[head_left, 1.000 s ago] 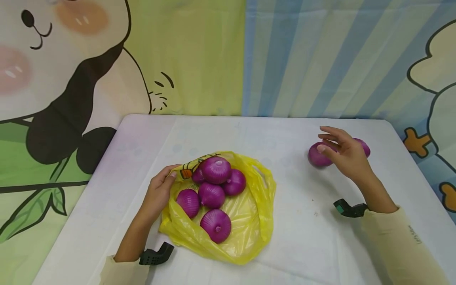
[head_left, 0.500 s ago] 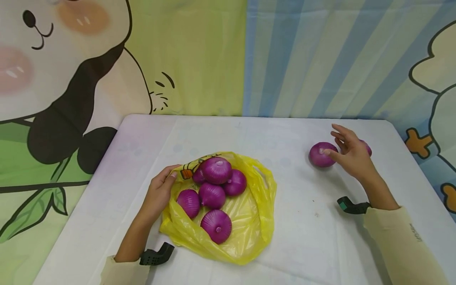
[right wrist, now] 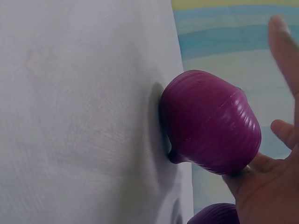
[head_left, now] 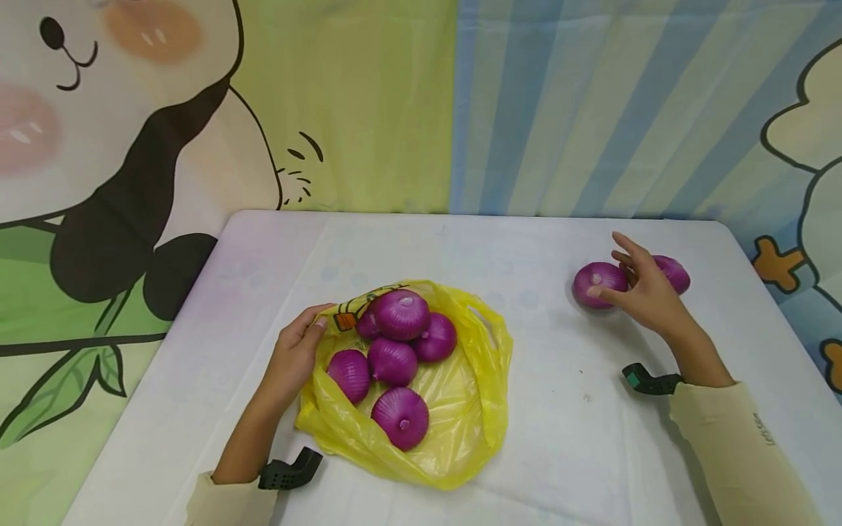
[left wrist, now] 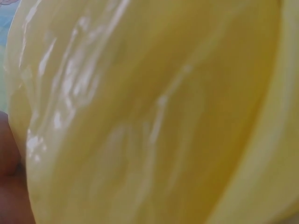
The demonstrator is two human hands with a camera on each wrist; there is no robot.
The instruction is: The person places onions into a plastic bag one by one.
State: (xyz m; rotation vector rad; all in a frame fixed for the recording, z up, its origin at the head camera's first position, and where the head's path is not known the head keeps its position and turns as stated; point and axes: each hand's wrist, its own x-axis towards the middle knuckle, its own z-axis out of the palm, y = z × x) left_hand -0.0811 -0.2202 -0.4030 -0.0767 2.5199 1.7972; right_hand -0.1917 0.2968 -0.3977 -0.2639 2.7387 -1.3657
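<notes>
In the head view, my left hand [head_left: 296,358] pinches the left rim of a yellow plastic bag [head_left: 463,416], its thumb over the edge. Several purple onions [head_left: 401,418] lie inside the bag's wide mouth. The left wrist view is mostly filled by blurred yellow bag [left wrist: 140,116]. My right hand [head_left: 651,296] is at a loose onion [head_left: 598,283] on the table, fingers spread, not closed round it. Another onion [head_left: 674,273] is partly hidden behind that hand. In the right wrist view, the nearer onion [right wrist: 210,123] stands before the spread fingers; contact is unclear.
A white-covered table [head_left: 546,453] lies under everything. Printed cloth hangings [head_left: 368,109] rise behind its far edge and along the sides. Black wrist cameras [head_left: 651,380] stick out inward from both wrists.
My right hand shifted right, away from the nearer onion, then came slightly back toward it, index finger and thumb still apart. My left hand and the bag have stayed put.
</notes>
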